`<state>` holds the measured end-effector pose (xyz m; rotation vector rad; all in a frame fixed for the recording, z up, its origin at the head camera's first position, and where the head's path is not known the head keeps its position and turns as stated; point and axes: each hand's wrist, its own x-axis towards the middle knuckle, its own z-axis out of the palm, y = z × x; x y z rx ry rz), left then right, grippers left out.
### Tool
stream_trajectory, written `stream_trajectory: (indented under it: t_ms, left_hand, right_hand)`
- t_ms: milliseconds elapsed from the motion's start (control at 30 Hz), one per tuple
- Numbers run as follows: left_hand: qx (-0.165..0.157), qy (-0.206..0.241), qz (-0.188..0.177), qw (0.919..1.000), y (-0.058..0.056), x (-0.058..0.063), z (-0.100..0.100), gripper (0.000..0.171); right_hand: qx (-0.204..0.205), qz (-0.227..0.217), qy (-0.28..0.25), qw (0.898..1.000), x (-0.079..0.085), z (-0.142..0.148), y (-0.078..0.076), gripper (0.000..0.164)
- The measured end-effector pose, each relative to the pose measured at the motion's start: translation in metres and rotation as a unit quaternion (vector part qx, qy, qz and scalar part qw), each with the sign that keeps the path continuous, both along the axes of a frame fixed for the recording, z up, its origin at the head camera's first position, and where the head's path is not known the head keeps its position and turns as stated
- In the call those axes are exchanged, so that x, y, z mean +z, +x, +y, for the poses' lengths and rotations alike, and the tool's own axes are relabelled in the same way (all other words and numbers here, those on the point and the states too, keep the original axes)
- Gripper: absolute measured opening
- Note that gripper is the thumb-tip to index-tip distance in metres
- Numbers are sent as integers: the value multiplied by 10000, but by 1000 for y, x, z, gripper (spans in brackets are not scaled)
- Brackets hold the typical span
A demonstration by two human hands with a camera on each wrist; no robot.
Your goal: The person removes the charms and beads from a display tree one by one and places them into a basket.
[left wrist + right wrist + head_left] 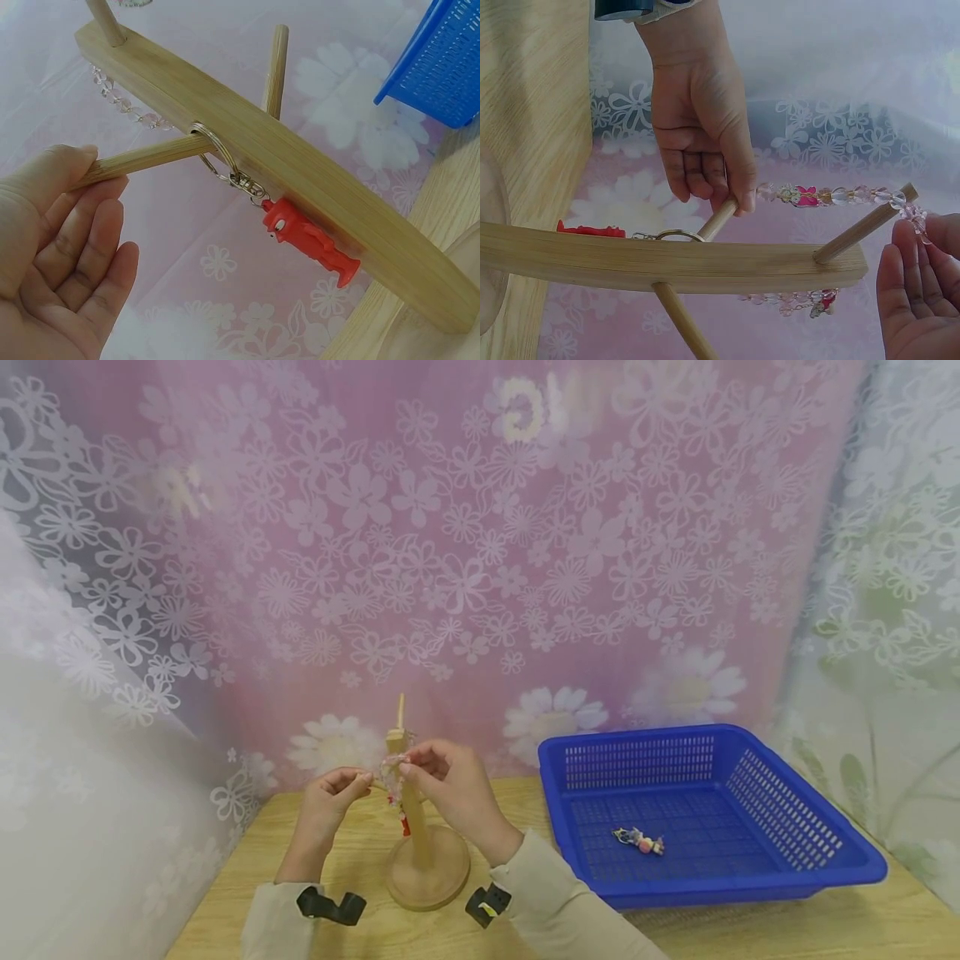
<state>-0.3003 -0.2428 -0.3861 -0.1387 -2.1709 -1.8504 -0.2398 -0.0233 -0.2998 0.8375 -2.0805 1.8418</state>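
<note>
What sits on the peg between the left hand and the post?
The left wrist view shows a metal key ring on the peg there, holding a red figure.

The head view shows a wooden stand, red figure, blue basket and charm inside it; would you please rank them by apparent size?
Largest to smallest:
1. Blue basket
2. Wooden stand
3. Charm
4. Red figure

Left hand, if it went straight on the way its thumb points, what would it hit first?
Probably the metal key ring looped on the wooden peg that the left hand pinches, just before the post, though depth there is hard to judge.
</note>
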Motion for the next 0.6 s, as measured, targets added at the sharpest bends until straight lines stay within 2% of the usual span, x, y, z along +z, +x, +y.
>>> stream_trajectory:
  t_ms: [67, 300, 600]
  left_hand:
    - [14, 25, 6, 10000, 1, 0, 0, 16]
    - [-27, 113, 3, 9999, 0, 1, 1, 19]
    - [-16, 71, 9, 10000, 0, 1, 2, 29]
  right_hand:
    - [39, -11, 8, 10000, 2, 0, 2, 11]
    - [165, 1, -82, 9998, -12, -5, -12, 13]
    - [350, 49, -197, 9992, -11, -5, -8, 14]
